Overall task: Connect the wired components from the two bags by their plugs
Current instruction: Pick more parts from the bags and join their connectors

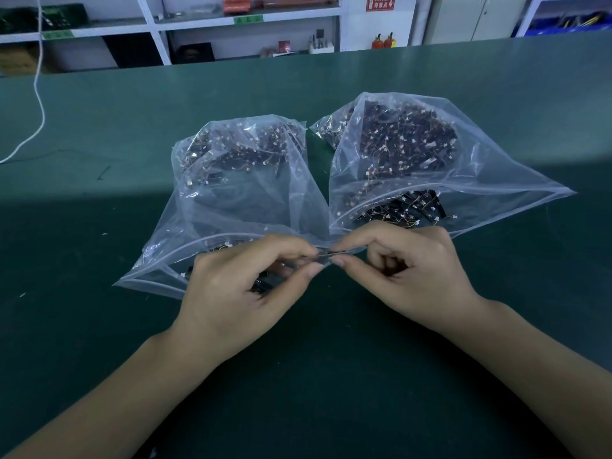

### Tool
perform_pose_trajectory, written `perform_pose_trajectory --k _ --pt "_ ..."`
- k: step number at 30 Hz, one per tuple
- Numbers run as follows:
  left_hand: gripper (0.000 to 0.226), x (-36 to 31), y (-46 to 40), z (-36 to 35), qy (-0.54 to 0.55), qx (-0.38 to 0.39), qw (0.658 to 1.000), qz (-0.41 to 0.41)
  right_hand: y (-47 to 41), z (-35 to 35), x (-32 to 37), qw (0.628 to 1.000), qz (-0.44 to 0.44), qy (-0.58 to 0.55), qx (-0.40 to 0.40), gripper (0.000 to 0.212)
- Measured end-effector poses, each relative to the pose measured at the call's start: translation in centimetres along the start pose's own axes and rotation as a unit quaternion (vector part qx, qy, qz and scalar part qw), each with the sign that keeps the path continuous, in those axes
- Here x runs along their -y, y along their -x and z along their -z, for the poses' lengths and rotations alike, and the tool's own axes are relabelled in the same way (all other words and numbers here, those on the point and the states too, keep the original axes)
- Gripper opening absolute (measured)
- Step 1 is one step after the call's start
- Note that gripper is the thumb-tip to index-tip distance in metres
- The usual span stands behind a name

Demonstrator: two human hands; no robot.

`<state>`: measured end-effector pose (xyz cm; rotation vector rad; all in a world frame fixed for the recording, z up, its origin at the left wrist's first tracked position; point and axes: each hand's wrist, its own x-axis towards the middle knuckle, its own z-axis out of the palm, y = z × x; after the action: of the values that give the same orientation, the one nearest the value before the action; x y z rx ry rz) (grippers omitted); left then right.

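1. Far on my left, a white cord (39,94) hangs down and curls onto the green table (331,342).
2. Next comes the left bag (231,193). It is clear plastic and lies on the table. It is full of small dark parts with thin wires and little white plugs. Its open end points at me.
3. My left hand (238,293) rests over the near edge of that bag. My fingers are curled, and my thumb and first finger pinch a tiny part (326,255).
4. That tiny part sits in the middle, right between my two hands, just above the table. It is too small and blurry for me to tell what it is.
5. My right hand (410,273) meets my left hand there. Its fingers are curled too, and its thumb and first finger pinch the same little spot.
6. Last is the right bag (430,160). It is bigger, clear, and holds the same kind of dark wired parts. It touches the left bag.
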<state>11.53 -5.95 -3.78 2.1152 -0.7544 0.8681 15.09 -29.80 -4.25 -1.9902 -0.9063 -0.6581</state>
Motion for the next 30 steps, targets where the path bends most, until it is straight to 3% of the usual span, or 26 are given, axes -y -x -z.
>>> perform_pose_trajectory --k 30 --pt "0.004 0.97 0.26 0.01 -0.019 0.053 0.998 0.026 -0.02 -0.15 0.03 0.998 -0.021 -0.046 0.033 0.014"
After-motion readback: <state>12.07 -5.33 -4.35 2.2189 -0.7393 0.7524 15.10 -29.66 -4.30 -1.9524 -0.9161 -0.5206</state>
